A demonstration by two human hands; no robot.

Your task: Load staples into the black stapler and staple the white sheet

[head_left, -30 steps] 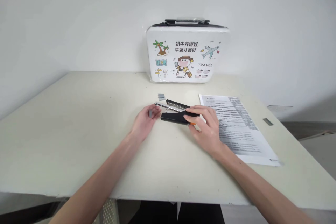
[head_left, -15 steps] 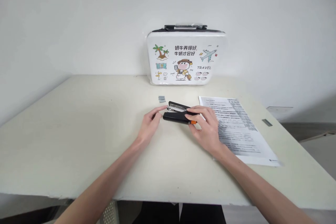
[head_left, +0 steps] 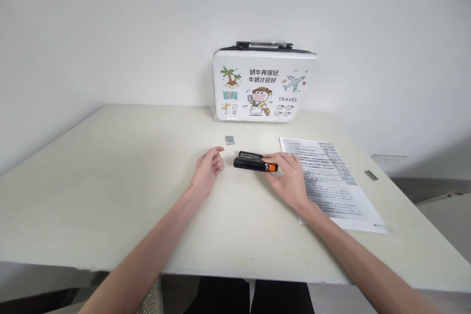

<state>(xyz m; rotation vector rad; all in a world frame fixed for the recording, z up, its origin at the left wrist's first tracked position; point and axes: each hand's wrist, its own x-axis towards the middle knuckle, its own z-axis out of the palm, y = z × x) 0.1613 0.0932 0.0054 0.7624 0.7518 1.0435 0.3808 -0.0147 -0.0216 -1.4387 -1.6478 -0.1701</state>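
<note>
Right hand (head_left: 289, 179) grasped black stapler (head_left: 247, 163) at one end, left of printed sheet (head_left: 336, 194). Left hand (head_left: 209, 169), near staple strips (head_left: 229, 140), had partly curled fingers; contents indeterminable. One-ended grip, if slackened, could have tipped stapler.

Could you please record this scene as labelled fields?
Right hand: holds the black stapler near its orange part
Left hand: apart from the stapler, fingers curled; contents unclear
Staple strips: grey group beyond the hands
Printed sheet: flat, right of the stapler
Dark strip: on the table, near its right edge
Case: white, cartoon-printed, standing at the back
</note>
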